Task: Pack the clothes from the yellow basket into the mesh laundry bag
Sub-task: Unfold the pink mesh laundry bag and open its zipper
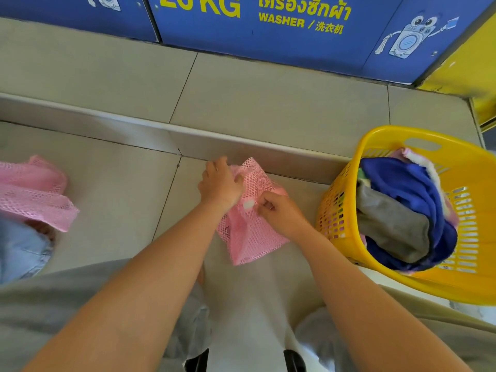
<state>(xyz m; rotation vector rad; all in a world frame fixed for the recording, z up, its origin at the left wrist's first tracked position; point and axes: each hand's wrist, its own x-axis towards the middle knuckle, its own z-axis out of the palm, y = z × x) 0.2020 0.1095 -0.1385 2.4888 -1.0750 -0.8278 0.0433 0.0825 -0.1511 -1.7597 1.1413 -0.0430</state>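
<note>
A pink mesh laundry bag [251, 232] hangs in front of me above the tiled floor. My left hand [220, 183] grips its upper edge. My right hand [279, 210] pinches the bag beside a small white tab [249, 204]. To the right stands the yellow basket [338, 210], tilted toward me. Inside it lie a blue garment [402, 181], a grey garment [389, 224] and something pink and white [418, 159].
A second pink mesh bag [35, 191] lies at the left over light blue denim [21, 251]. A low tiled step [161, 132] crosses the floor ahead. Blue washer panels [268, 30] stand behind it, and a yellow panel [467, 68] at the right.
</note>
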